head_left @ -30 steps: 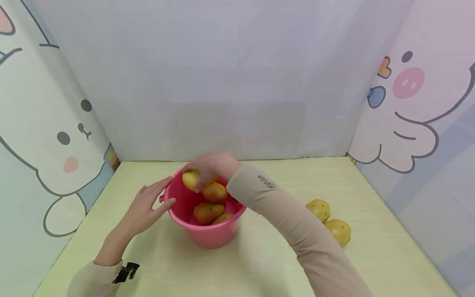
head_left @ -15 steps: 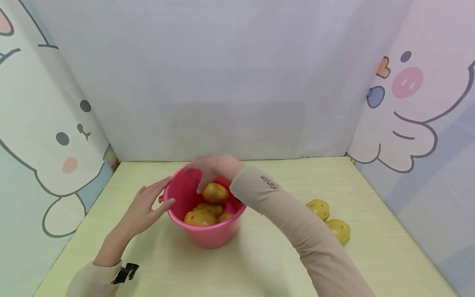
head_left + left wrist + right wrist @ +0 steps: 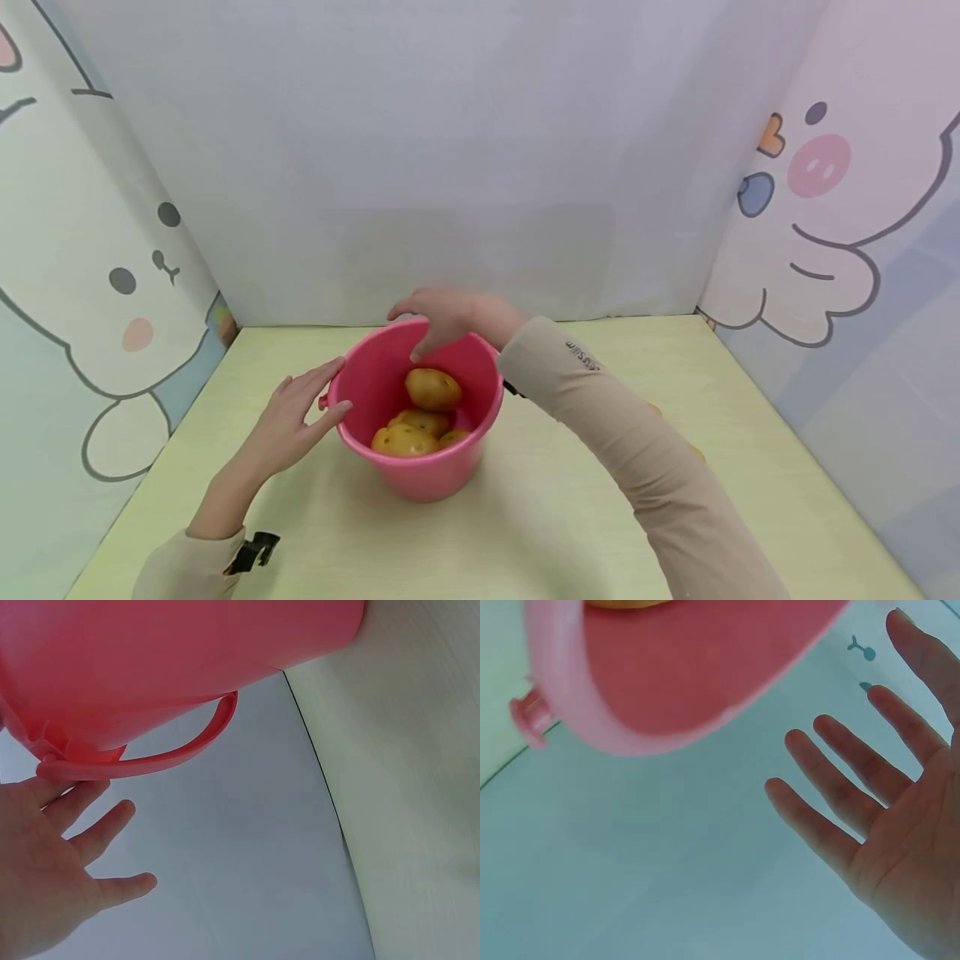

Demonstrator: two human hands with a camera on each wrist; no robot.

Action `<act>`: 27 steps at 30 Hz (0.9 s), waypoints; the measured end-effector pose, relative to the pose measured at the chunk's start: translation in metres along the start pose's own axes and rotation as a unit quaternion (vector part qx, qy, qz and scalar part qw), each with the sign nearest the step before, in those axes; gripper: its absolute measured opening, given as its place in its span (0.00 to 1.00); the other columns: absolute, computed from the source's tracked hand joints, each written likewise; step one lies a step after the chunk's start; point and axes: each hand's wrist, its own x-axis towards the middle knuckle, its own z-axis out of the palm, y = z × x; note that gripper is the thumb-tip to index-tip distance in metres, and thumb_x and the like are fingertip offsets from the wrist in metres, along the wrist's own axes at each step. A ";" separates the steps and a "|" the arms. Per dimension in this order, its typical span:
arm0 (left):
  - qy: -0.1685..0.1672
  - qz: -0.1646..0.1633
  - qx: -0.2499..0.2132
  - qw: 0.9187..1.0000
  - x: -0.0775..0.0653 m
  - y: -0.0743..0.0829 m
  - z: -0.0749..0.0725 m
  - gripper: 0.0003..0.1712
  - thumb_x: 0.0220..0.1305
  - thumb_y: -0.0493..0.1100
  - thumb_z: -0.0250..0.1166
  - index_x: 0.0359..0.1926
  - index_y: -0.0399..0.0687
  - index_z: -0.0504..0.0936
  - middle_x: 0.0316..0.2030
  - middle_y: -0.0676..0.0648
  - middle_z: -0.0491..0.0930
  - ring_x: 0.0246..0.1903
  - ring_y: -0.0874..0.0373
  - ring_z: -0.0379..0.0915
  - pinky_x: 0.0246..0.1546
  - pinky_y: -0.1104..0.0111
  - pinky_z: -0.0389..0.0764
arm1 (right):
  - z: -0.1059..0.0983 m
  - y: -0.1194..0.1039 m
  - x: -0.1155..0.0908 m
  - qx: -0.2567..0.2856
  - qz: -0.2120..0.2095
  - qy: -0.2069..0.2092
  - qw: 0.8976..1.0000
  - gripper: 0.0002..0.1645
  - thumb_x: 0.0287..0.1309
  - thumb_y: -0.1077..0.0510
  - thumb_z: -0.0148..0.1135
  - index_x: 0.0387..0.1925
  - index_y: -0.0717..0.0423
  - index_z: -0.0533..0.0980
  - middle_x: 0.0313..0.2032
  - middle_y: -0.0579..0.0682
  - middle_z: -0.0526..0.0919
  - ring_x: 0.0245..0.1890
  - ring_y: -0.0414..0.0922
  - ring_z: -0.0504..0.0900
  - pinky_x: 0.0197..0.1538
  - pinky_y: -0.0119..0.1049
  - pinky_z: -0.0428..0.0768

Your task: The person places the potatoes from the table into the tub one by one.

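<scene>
A pink bucket (image 3: 427,477) stands on the table with several potatoes (image 3: 432,389) inside. My left hand (image 3: 288,427) rests against the bucket's left rim, its thumb over the edge and its fingers extended along the outside. In the left wrist view the bucket's handle (image 3: 169,759) hangs down beside those spread fingers. Above the far rim is my right hand (image 3: 450,315), holding nothing. The right wrist view shows its fingers (image 3: 832,791) spread and apart from the bucket.
Two yellow bits (image 3: 697,452) peek out from behind the right sleeve (image 3: 637,450) on the pale table (image 3: 540,533). A plain wall (image 3: 480,167) stands at the back, with cartoon-printed panels (image 3: 817,208) at both sides.
My right hand let go of a potato, which now lies in the front of the bucket. That hand then rose and moved right, its sleeve covering the two potatoes on the table. The left stayed.
</scene>
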 end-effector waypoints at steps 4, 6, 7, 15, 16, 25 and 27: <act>0.004 0.006 -0.002 1.000 -0.001 -0.001 0.000 0.38 0.52 0.48 0.63 0.63 0.45 0.60 0.57 0.40 0.63 0.56 0.42 0.55 0.50 0.37 0.47 | -0.004 0.007 -0.006 -0.020 0.000 0.006 1.000 0.41 0.39 0.49 0.70 0.58 0.41 0.64 0.53 0.42 0.66 0.52 0.41 0.63 0.41 0.32 0.75; 0.007 0.009 -0.002 1.000 -0.001 -0.002 0.000 0.38 0.52 0.48 0.63 0.63 0.45 0.60 0.57 0.40 0.63 0.56 0.42 0.55 0.50 0.37 0.48 | -0.004 0.012 -0.008 -0.031 -0.006 0.007 0.999 0.41 0.40 0.49 0.69 0.59 0.43 0.64 0.53 0.43 0.66 0.53 0.41 0.63 0.42 0.33 0.75; 0.007 0.010 -0.004 1.000 -0.001 -0.002 0.000 0.38 0.52 0.48 0.63 0.63 0.45 0.60 0.57 0.40 0.63 0.56 0.42 0.55 0.50 0.37 0.47 | -0.004 0.014 -0.009 -0.035 -0.007 0.008 0.999 0.41 0.40 0.48 0.69 0.59 0.44 0.64 0.53 0.44 0.67 0.52 0.41 0.63 0.42 0.33 0.74; 0.007 0.007 -0.004 1.000 -0.001 -0.002 0.000 0.38 0.52 0.47 0.63 0.62 0.44 0.60 0.57 0.40 0.63 0.56 0.42 0.55 0.50 0.37 0.48 | 0.002 0.036 -0.022 -0.045 -0.022 0.026 0.998 0.38 0.42 0.48 0.68 0.58 0.47 0.66 0.52 0.46 0.69 0.50 0.41 0.66 0.41 0.33 0.75; 0.006 0.006 -0.004 1.000 -0.001 -0.001 0.000 0.38 0.52 0.47 0.63 0.62 0.44 0.60 0.57 0.40 0.63 0.56 0.42 0.55 0.51 0.37 0.48 | 0.003 0.039 -0.024 -0.042 -0.023 0.029 0.998 0.38 0.42 0.49 0.68 0.58 0.47 0.66 0.52 0.47 0.69 0.50 0.42 0.66 0.42 0.34 0.75; 0.006 0.006 -0.003 1.000 0.000 0.000 0.000 0.37 0.53 0.47 0.63 0.62 0.44 0.60 0.57 0.40 0.63 0.56 0.42 0.55 0.50 0.37 0.48 | 0.012 0.064 -0.042 -0.031 -0.040 0.061 0.997 0.37 0.44 0.50 0.67 0.58 0.47 0.66 0.53 0.47 0.68 0.53 0.45 0.64 0.47 0.40 0.73; 0.006 0.006 -0.003 1.000 0.000 0.000 0.000 0.37 0.53 0.47 0.63 0.62 0.44 0.60 0.58 0.40 0.63 0.56 0.42 0.55 0.51 0.37 0.48 | 0.015 0.070 -0.045 -0.032 -0.049 0.077 0.995 0.36 0.45 0.50 0.66 0.58 0.46 0.66 0.52 0.46 0.69 0.52 0.43 0.65 0.46 0.39 0.73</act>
